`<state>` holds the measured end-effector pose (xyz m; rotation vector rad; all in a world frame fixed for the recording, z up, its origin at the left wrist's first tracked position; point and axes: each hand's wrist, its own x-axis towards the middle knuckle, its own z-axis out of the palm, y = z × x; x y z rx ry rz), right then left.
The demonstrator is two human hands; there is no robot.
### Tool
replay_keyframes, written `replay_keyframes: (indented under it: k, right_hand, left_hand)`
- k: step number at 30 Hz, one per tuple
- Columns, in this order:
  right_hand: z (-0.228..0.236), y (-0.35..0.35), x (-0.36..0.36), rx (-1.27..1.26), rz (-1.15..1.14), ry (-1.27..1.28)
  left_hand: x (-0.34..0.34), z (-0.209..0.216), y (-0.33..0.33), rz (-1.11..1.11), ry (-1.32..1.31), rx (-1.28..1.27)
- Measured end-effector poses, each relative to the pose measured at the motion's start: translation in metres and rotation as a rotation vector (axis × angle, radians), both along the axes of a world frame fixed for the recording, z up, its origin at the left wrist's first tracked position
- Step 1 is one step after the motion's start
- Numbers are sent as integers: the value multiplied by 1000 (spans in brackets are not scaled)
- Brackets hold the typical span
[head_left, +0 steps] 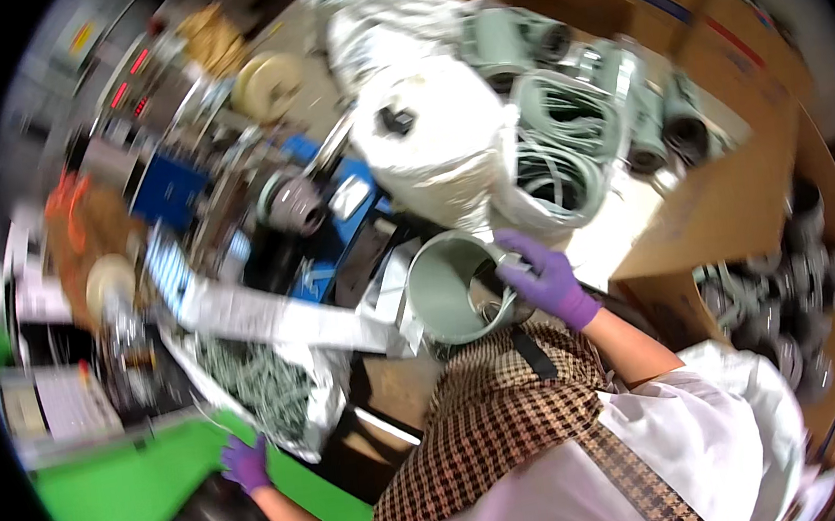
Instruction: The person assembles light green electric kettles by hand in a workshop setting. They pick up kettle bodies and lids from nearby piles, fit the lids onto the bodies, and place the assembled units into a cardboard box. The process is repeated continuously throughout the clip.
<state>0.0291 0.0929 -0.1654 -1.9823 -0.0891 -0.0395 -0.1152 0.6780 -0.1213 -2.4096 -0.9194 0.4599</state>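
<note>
In my purple-gloved right hand (543,277) is a grey-green plastic mug (438,294), gripped at its right side in front of my checked apron. Its wide mouth is tilted up, and something small and shiny shows at its lower right; my fingers partly hide that side. Low on the left, my left hand (246,464), also gloved in purple, hangs over a green surface (137,483) with its fingers apart. A thin pale strand runs near its fingertips, and whether they touch it is unclear. Beside that hand, a white sack (326,410) holds tangled grey-green strips (264,386).
A machine with blue parts (168,191) and a grey ribbed cone (292,204) stands at the far left. Ahead are a white wrapped roll (429,124), a bag of coiled grey-green cord (575,120) and several grey-green cylinders (500,44). At right, a cardboard box (722,191) stands near dark round parts (794,310).
</note>
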Motion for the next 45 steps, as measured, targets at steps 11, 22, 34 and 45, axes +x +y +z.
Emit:
replay_keyframes:
  k: [11,22,34,45]
  right_hand:
    - [13,-33,-198,230,-507,41]
    - [1,-127,-293,512,-883,-33]
    - [35,-179,-305,199,-874,59]
    - [3,-172,-215,243,-695,-232]
  left_hand:
    - [165,-43,-351,-1049,-321,-1698]
    - [63,96,-826,-2726,-87,-1237]
    - [111,-7,-1170,-1715,-129,-1647]
    - [169,197,-831,-2239,-576,-1788]
